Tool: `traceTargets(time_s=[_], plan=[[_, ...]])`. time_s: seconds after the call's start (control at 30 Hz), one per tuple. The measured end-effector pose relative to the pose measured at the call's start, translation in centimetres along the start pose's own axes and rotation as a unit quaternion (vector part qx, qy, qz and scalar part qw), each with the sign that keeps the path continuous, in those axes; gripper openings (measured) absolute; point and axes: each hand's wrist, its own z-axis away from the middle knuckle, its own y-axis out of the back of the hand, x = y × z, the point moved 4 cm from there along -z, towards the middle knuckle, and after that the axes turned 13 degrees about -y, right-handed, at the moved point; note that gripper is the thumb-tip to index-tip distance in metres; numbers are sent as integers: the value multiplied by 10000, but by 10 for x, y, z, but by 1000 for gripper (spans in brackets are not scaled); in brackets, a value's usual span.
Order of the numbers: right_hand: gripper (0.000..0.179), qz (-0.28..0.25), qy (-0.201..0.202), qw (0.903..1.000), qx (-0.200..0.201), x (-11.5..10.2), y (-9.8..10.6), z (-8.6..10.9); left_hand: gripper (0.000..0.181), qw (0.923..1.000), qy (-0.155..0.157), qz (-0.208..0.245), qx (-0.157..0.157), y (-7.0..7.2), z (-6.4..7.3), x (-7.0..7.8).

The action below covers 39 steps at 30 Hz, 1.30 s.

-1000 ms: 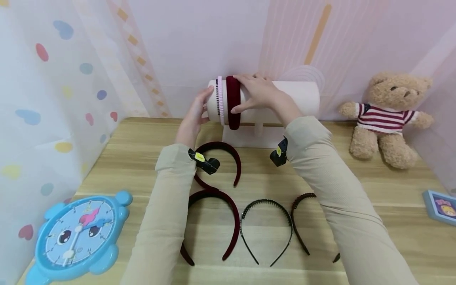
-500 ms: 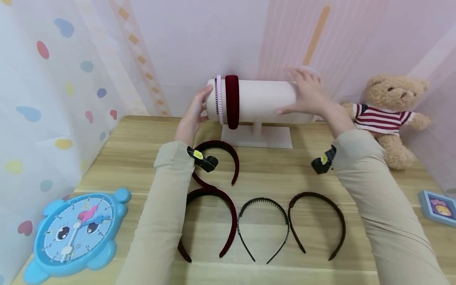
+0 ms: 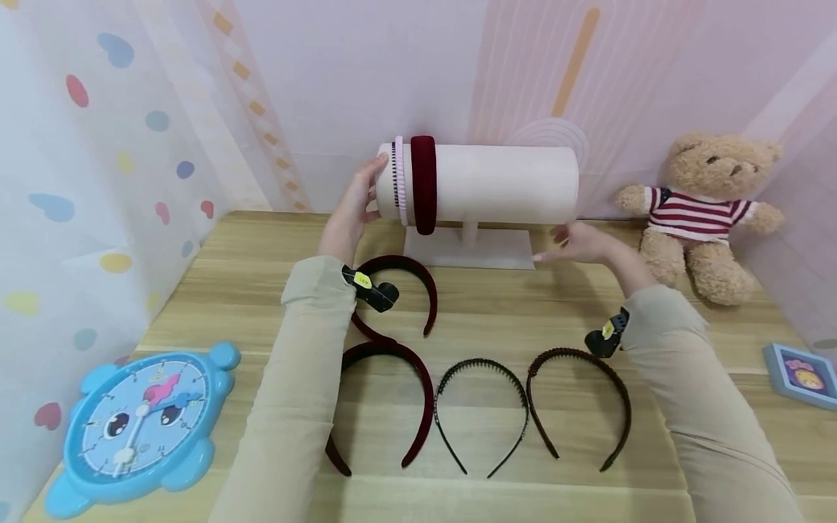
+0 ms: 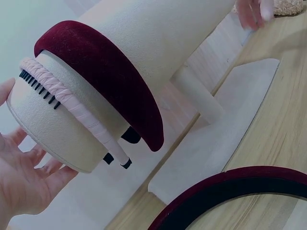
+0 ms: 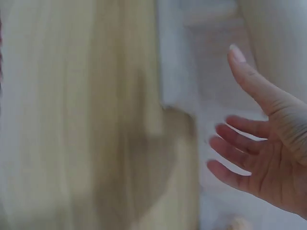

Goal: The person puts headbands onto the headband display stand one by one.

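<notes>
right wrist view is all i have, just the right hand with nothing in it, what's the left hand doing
Observer: The left hand holds the left end of the white roll.
Operator: anything on the roll near that end
Observer: A dark red headband sits over it, just right of a pink one.
Operator: ok and what's at the far left
Observer: A blue toy clock lies left of the left sleeve.
</notes>
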Motion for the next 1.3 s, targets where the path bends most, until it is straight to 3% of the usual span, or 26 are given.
traceTargets(time_s=[0.17,0.33,0.5,0.7,0.73,0.83,0.93,0.97,1.13,1.3], plan=[[51,142,453,9965,-687,-29,-35,-16,67,10000,32,-37,8,-2,2,0],[43,-257,504,9904,-1260,-69,-69,-31,65,10000,41,-60,-44,-9,4,-3],[40,-684,314,9876,-1379,-103,-96,-44,64,9999,90,-36,-66,-17,4,-6],[38,-418,94,9951,-895,-125,-113,-50,64,9999,74,11,-128,-21,6,-10],[42,-374,217,9958,-802,-114,-122,-75,64,9999,53,15,-140,-20,6,-10],[44,-125,228,9967,-772,-114,-117,-75,65,9999,-2,-8,-168,-20,5,-10],[50,-233,193,9948,-971,-105,-108,-71,65,9999,-20,-71,-117,-17,2,-8],[52,-349,-1,9930,-1125,-113,-95,-44,64,9999,-27,-96,-102,-16,1,-8],[60,-1468,-521,9697,-1881,-74,-73,-30,63,9998,-64,-162,-60,-9,1,-4],[65,-1859,-632,9568,-2143,-26,-47,-17,64,9998,-150,-141,-60,-1,2,-1]])
